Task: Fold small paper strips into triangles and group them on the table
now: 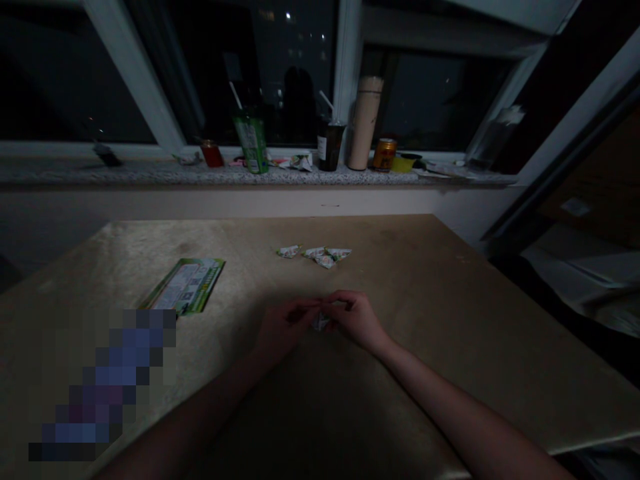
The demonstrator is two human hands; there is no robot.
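Low over the middle of the table [410, 373], both hands meet around a small white printed wrapper [321, 323]. My left hand [285, 327] is closed in a pinch at its left side, its fingers in shadow. My right hand [359, 321] pinches it from the right with curled fingers. Most of the wrapper is hidden by the fingers. Farther back on the table lie several similar pieces, white with green print and folded into triangles: one piece [289, 251] apart on the left, and a touching cluster [327, 257] to its right.
A flat green printed packet [205, 283] lies on the left, with a blurred-out object [107, 380] nearer me. Along the windowsill [300, 177] stand a green cup [251, 143], a dark cup with a straw [329, 147], a tall flask [365, 123], a can [385, 155] and a red jar [211, 153].
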